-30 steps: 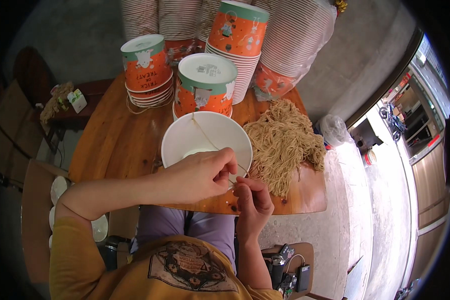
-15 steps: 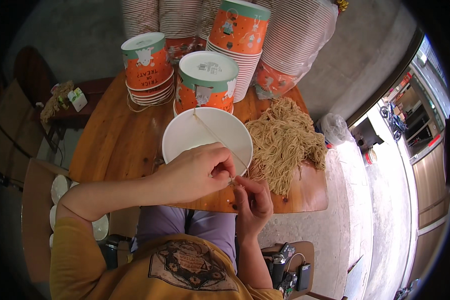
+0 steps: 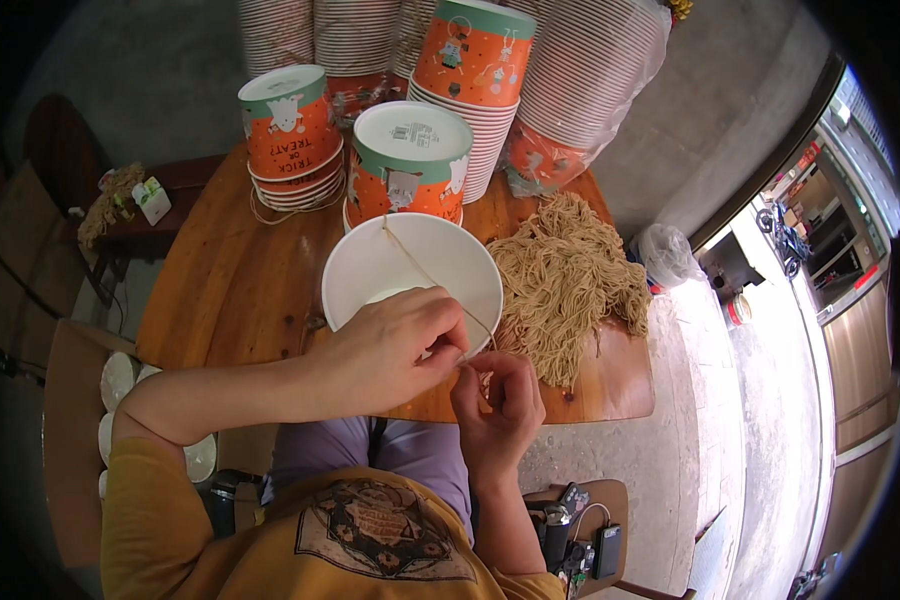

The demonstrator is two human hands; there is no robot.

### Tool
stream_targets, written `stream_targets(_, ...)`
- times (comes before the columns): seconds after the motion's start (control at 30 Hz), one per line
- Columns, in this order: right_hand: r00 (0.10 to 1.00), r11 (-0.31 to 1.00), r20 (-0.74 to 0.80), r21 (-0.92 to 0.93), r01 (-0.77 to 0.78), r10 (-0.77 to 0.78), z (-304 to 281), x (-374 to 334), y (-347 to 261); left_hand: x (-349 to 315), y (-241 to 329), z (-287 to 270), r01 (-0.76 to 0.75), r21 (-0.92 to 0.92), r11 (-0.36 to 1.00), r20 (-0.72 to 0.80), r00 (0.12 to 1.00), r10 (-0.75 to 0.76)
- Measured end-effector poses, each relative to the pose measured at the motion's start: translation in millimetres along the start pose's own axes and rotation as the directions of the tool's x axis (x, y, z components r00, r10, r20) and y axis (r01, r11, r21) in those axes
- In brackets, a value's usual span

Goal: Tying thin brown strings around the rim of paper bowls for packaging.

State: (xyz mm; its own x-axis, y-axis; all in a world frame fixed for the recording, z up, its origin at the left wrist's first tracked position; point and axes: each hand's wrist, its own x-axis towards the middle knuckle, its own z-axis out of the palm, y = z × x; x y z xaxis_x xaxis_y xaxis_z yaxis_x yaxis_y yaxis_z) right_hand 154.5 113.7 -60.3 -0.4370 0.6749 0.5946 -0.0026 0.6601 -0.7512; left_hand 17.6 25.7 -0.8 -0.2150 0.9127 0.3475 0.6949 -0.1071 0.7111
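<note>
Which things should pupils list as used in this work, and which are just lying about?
In the work:
open tub
thin cord, at the left fingers and right fingers
tan cord pile
upturned orange tubs, probably

Lying about, it seems:
crumpled clear bag at right
black device at lower right
small white box, far left

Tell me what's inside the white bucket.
The bucket looks bare white inside, with a cord running across the opening from near the far rim toward the right hand. The left hand covers the near part, so what lies beneath can't be seen.
</note>
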Motion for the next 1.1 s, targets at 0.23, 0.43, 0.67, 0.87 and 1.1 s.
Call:
stream_targets(0.23, 0.993, 0.983, 0.071, -0.152, 0.1, -0.091, -3.7, -6.5, 7.3, -1.2, -8.1, 2.1, -0.032, 0.078, 0.996, -0.021, 0.999, 0.033)
stream_targets(0.43, 0.997, 0.994, 0.063, 0.104, -0.045, 0.038, -4.3, -15.7, 10.3, -0.8, -8.4, -1.3, 0.016, 0.002, 1.0, 0.0, 1.0, -0.016)
stream_targets(0.67, 0.968, 0.923, 0.11, 0.293, -0.249, 0.226, -6.2, -23.0, 21.1, 1.6, -1.2, -3.4, 0.084, -0.036, 0.996, 0.056, 0.995, -0.082)
stream_targets(0.87, 0.916, 0.811, 0.175, 0.426, -0.4, 0.36, -5.9, -19.5, 11.1, 2.0, 2.8, -3.5, 0.069, 0.032, 0.997, 0.124, 0.99, -0.072)
stream_targets(1.1, 0.9, 0.715, 0.208, 0.55, -0.431, 0.383, -5.4, -17.0, 5.9, 1.7, -0.5, -3.8, -0.026, 0.071, 0.997, 0.145, 0.989, 0.015)
